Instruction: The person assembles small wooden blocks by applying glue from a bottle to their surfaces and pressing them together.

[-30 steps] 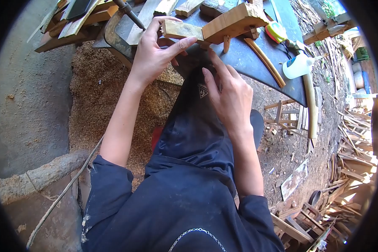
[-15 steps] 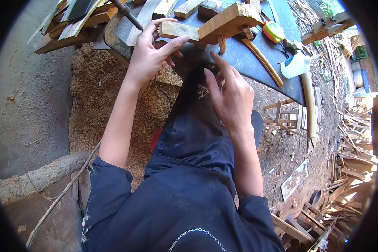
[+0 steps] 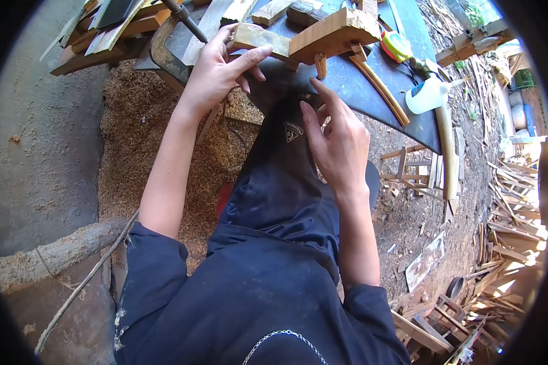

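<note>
Right hand hovers loosely open near the peg; left hand, curled round the pale block, apparently steadies it.

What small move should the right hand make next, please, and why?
Probably, raise the right hand slightly and steady the thick block: this hand looks empty, its fingers are close to the peg under the block, and the left hand is at the end of the pale piece.
</note>
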`<action>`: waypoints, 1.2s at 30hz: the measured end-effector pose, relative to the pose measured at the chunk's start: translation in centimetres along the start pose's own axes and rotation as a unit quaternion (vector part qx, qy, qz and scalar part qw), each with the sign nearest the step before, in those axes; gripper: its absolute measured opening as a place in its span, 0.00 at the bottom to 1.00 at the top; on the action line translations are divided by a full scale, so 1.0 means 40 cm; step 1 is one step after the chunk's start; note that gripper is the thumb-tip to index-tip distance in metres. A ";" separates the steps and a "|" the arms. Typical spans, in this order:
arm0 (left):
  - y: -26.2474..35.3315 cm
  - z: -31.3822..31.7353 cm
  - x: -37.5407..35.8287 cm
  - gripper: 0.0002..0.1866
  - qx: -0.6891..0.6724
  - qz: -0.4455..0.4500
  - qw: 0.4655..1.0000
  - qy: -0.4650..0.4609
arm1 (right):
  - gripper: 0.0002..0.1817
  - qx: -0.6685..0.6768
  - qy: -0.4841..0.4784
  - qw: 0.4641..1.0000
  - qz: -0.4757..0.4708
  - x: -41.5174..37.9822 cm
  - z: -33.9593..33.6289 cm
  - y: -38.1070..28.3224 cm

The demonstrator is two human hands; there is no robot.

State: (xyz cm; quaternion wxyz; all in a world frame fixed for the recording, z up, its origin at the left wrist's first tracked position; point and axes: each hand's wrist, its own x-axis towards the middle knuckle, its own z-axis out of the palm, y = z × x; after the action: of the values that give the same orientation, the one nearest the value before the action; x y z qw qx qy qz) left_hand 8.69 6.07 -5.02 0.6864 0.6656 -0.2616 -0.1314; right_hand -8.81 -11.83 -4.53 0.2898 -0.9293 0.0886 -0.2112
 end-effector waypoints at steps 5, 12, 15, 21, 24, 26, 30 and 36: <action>0.006 0.002 0.000 0.31 0.012 -0.003 1.000 -0.004 | 0.23 0.007 0.001 1.000 -0.002 -0.004 0.013 0.006; 0.013 0.009 -0.005 0.35 0.003 -0.010 1.000 -0.001 | 0.23 0.013 0.001 1.000 0.008 -0.011 0.010 0.014; 0.013 0.009 -0.010 0.33 -0.005 -0.011 1.000 -0.003 | 0.23 0.021 0.009 1.000 0.006 -0.016 0.011 0.018; 0.022 0.010 -0.019 0.34 -0.014 -0.024 1.000 0.008 | 0.23 0.035 0.014 0.999 0.011 -0.023 0.007 0.024; 0.022 0.005 -0.021 0.35 -0.020 -0.023 1.000 0.006 | 0.22 0.041 0.015 0.999 0.015 -0.027 0.002 0.027; 0.020 0.006 -0.025 0.37 -0.018 -0.022 1.000 0.014 | 0.23 0.045 0.018 0.999 0.016 -0.030 -0.001 0.029; 0.032 0.013 -0.043 0.39 0.027 -0.024 0.997 0.070 | 0.22 0.057 0.030 0.998 0.010 -0.036 -0.003 0.039; 0.144 -0.003 -0.109 0.35 0.400 0.144 0.897 0.122 | 0.21 0.102 0.129 0.986 -0.011 -0.059 -0.045 0.091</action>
State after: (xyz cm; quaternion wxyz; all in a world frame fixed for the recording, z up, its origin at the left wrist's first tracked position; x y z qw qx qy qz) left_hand 4.17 8.95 -0.16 0.4003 0.8499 -0.2993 0.1672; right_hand -11.88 -15.02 -6.09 0.3669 -0.8608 0.0930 -0.3401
